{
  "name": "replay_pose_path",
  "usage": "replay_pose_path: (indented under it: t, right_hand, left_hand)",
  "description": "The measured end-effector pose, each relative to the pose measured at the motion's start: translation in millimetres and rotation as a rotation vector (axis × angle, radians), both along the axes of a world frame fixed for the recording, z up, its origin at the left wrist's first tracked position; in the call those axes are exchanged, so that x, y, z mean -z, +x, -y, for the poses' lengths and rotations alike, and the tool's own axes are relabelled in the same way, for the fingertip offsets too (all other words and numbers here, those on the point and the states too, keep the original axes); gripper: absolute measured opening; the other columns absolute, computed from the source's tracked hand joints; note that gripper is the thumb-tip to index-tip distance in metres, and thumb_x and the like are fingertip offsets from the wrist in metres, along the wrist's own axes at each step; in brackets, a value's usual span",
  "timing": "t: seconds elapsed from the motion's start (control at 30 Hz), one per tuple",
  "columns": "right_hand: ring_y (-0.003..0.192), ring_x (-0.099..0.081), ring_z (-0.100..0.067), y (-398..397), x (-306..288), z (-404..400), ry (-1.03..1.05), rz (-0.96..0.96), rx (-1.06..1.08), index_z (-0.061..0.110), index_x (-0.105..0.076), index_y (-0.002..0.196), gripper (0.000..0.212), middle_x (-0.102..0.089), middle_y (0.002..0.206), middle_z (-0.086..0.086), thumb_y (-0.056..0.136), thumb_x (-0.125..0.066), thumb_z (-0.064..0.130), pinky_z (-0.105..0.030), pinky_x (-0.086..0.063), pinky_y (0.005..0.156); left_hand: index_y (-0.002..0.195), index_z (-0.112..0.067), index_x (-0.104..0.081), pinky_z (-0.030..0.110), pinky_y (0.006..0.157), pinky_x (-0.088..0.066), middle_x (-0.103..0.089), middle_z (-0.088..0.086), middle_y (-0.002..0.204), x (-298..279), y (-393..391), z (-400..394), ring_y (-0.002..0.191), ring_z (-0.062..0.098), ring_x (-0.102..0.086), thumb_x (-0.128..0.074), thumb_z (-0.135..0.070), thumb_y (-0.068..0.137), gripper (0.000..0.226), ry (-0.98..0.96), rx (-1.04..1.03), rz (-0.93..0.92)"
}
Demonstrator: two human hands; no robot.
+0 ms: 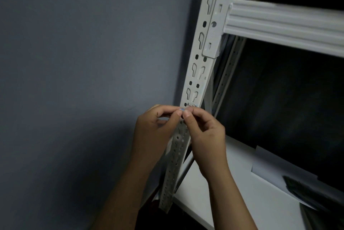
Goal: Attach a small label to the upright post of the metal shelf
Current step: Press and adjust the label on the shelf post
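The white upright post [200, 65] of the metal shelf runs from the top centre down to the lower middle, pierced with round holes and keyhole slots. A small label [189, 107] with a blue edge and dark marks lies against the post just above my fingers. My left hand [154, 129] and my right hand [205, 134] meet in front of the post. Both pinch the label's lower edge between thumb and fingertips. Most of the label is hidden behind my fingers.
A white horizontal beam [286, 24] hooks onto the post at the upper right. Below it, a white shelf board [242, 183] carries a pale sheet [275, 166] and a dark flat object [316, 192]. A grey wall [83, 62] fills the left.
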State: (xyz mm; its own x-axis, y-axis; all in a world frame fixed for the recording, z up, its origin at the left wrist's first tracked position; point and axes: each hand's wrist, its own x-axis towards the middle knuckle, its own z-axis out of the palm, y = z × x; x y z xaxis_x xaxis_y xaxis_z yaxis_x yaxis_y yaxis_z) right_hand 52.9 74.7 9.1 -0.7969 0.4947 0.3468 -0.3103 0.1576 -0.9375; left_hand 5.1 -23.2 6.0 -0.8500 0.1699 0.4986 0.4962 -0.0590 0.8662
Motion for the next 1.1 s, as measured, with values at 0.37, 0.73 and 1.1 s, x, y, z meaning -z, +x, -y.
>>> replay_pose_path:
  t: [0.37,0.73,1.1]
  right_hand:
    - [0.084,-0.062,-0.019,-3,8,0,-0.095,0.034,-0.090,0.001,-0.064,0.091,0.012,-0.065,0.086,-0.016,0.094,-0.054,0.008,-0.037,-0.052,0.087]
    - [0.084,-0.065,-0.004,-19,30,-20,0.074,-0.035,0.358,0.026,-0.071,0.089,0.016,-0.069,0.089,0.005,0.088,-0.066,0.011,-0.020,-0.054,0.078]
    - [0.085,-0.062,-0.016,-43,42,-39,0.773,-0.206,0.586,0.008,-0.072,0.095,0.011,-0.063,0.096,-0.003,0.085,-0.069,0.011,-0.029,-0.054,0.071]
  left_hand:
    - [0.082,-0.028,-0.072,0.010,0.070,-0.046,-0.071,-0.008,0.082,4,-6,8,0.079,0.003,-0.066,-0.066,-0.007,0.084,0.022,-0.022,0.121,-0.001]
    - [0.079,-0.027,-0.062,0.021,0.065,-0.049,-0.060,-0.010,0.083,23,-20,-26,0.075,0.008,-0.061,-0.062,-0.014,0.088,0.016,-0.125,-0.246,-0.065]
    - [0.091,-0.017,-0.068,0.042,0.076,-0.053,-0.061,-0.006,0.098,40,-43,-50,0.090,0.015,-0.060,-0.053,-0.026,0.088,0.019,-0.136,-0.185,-0.142]
